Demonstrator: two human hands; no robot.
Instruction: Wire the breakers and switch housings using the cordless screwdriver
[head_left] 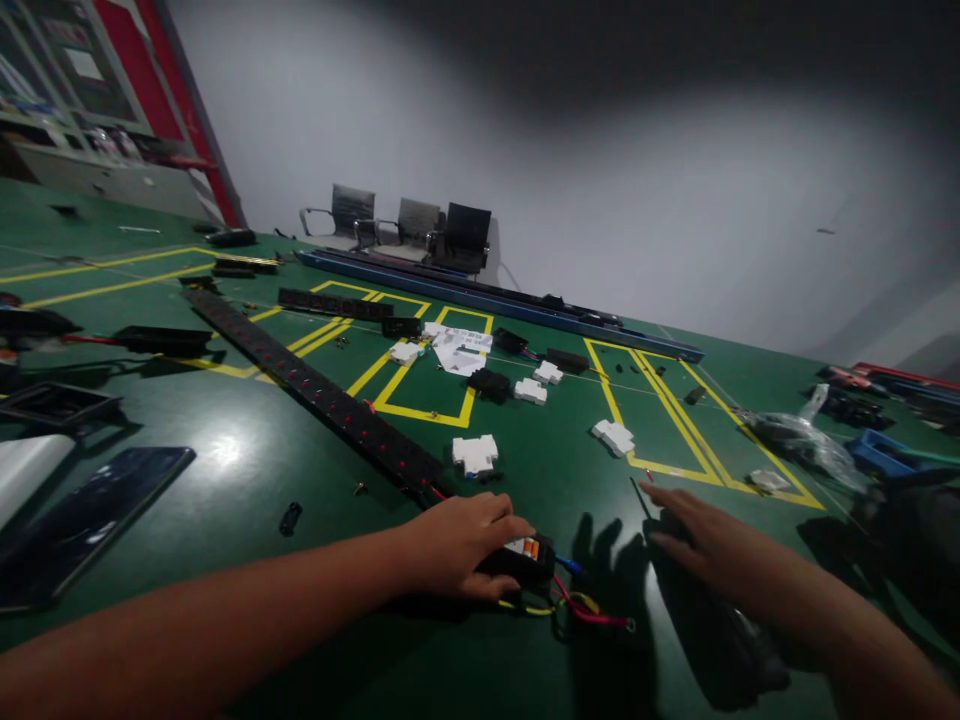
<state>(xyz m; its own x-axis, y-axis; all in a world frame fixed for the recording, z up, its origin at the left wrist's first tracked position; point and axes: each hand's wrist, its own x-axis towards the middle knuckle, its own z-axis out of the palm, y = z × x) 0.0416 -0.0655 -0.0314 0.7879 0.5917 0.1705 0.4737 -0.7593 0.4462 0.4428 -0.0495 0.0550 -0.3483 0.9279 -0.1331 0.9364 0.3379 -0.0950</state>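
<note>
My left hand (476, 545) is closed over the near end of a long black power strip (322, 400), which runs diagonally away to the far left. Red dots line its top. Past my fingers shows the strip's black end housing (538, 560) with an orange part in it. Blue, red and yellow-green wires (592, 612) come out there, one ending in a ring terminal. My right hand (709, 545) has its fingers stretched out above a long dark tool (720, 640), perhaps a screwdriver; shadow and my arm obscure it. A white breaker-like block (474, 455) lies beyond my left hand.
More white blocks (613, 438), black modules (489, 384) and a paper sheet (461, 350) lie farther out. A phone-like dark slab (97, 520) is at left. Plastic bags (806, 445) and a blue bin (889, 452) stand right. A long blue rail (480, 300) crosses the back.
</note>
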